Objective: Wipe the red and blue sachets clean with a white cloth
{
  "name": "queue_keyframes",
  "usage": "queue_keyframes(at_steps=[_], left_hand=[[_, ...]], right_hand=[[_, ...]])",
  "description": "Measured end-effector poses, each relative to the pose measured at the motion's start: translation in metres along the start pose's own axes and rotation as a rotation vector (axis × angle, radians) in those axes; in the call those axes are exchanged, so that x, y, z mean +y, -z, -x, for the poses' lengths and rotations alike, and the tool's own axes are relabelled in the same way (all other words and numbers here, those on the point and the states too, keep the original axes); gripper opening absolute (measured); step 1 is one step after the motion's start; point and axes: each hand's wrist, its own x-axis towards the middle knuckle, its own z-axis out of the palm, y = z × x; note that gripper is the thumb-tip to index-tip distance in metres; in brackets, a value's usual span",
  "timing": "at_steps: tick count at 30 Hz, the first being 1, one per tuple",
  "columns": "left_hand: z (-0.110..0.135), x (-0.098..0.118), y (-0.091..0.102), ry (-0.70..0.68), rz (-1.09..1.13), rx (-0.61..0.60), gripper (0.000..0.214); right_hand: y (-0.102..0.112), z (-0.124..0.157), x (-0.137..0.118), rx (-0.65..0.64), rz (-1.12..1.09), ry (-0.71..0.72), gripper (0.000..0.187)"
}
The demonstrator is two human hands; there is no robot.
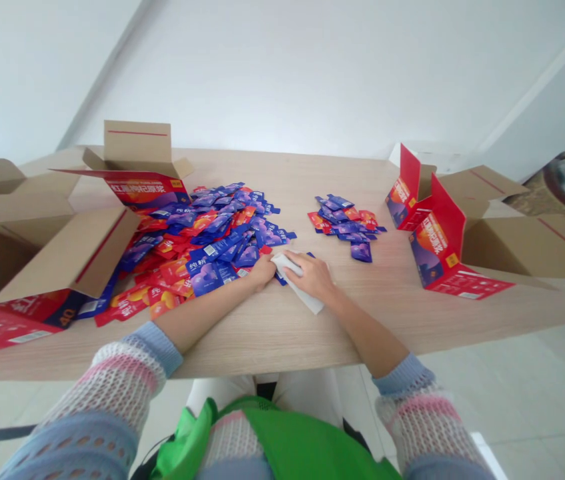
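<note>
The big heap of sachets (212,233), blue and red mixed, spreads over the worktop (282,347). Five cartons surround it, all with flaps raised or folded out. Left of the heap and nearest the person is the near left carton (17,327), red and printed with a "40"; its dark inside is partly visible, but what it holds cannot be made out. Brown flaps of a further carton (22,205) rise behind that one, farther left of the heap. The rear carton (147,187) stands against the heap's far left edge, its front flap leaning out towards the person and hiding its inside. Well to the right of the heap are the near right carton (437,257) and, just behind it, the far right carton (402,193); the contents of both are hidden by their walls and flaps.

Right of the big heap, apart from it, lies a smaller pile (347,220) of similar sachets. Just at the heap's right edge, on its near side, the right hand (313,275) grasps a white cloth (307,299) over a blue sachet (279,278), largely covered. The left hand (263,272) meets the cloth's upper end, fingers bunched; whether it pinches the sachet, I cannot tell.
</note>
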Motion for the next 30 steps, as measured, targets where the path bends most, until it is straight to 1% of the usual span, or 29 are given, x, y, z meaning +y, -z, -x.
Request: queue_keyframes(at_steps=[2,3,6,8,11,13,16,18,21,23,25,27,28,30], left_hand=[[0.003,0.002,0.001,0.061,0.112,-0.085,0.017],[0.004,0.003,0.002,0.079,0.141,-0.117,0.017],[0.003,0.004,0.004,0.113,0.207,-0.157,0.019],[0.000,0.004,0.004,0.122,0.230,-0.131,0.021],[-0.003,0.003,0.000,0.139,0.207,-0.054,0.025],[-0.003,0.004,-0.003,0.143,0.184,-0.016,0.023],[0.001,0.007,-0.006,0.144,0.207,0.007,0.019],[0.005,0.009,-0.007,0.172,0.255,-0.010,0.021],[0.012,0.012,-0.007,0.211,0.302,-0.068,0.022],[0.015,0.013,-0.007,0.220,0.305,-0.104,0.020],[0.019,0.014,-0.007,0.215,0.316,-0.103,0.020],[0.022,0.015,-0.008,0.180,0.343,-0.059,0.021],[0.024,0.015,-0.009,0.156,0.361,-0.039,0.022],[0.026,0.015,-0.011,0.122,0.391,0.004,0.023]], right_hand=[[-0.010,0.001,-0.003,-0.024,-0.024,0.058,0.043],[-0.014,0.000,-0.003,-0.024,-0.032,0.057,0.042],[-0.022,-0.003,0.001,-0.025,-0.040,-0.034,0.040],[-0.024,-0.006,0.003,-0.025,-0.033,-0.087,0.037],[-0.026,-0.012,0.004,-0.004,-0.003,-0.119,0.032],[-0.027,-0.015,0.007,0.008,0.043,-0.166,0.034],[-0.026,-0.021,0.018,0.002,0.132,-0.293,0.040],[-0.023,-0.025,0.031,-0.011,0.188,-0.389,0.042],[-0.012,-0.027,0.053,-0.005,0.255,-0.525,0.045],[-0.003,-0.026,0.068,0.042,0.280,-0.604,0.047],[0.008,-0.022,0.080,0.112,0.277,-0.666,0.048],[0.017,-0.018,0.084,0.192,0.237,-0.691,0.047],[0.021,-0.017,0.083,0.237,0.206,-0.676,0.047],[0.027,-0.014,0.073,0.321,0.137,-0.575,0.044]])
